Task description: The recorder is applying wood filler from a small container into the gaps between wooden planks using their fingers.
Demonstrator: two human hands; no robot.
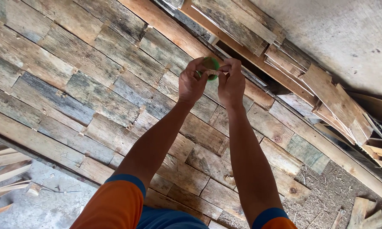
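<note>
Hands meet above a panel of weathered planks, both arms stretched out from orange sleeves with blue cuffs. The left hand has its grip closed around a small round green object, with fingertips wrapped over its near side. The right hand pinches narrowly at a short pale piece that sits just under the green object and touches it. What the green object is cannot be told; it may be a roll or a cap.

Risks, as judged from this position:

- Drop. The green object is held by fingertips only, well above the planks. A slip of the left grip would let it fall and roll toward the dark gap just beyond the hands.
- Loss of the pale piece. The right pinch covers very little of it. A pull out of line with the left grip could tear it or free it.
- Splinters. The planks below the grip are rough and cracked; a hand lowered onto them without care could catch.
- Footing. Loose offcuts are stacked to the right of the grip, and more scraps lie on the floor to the lower left.
</note>
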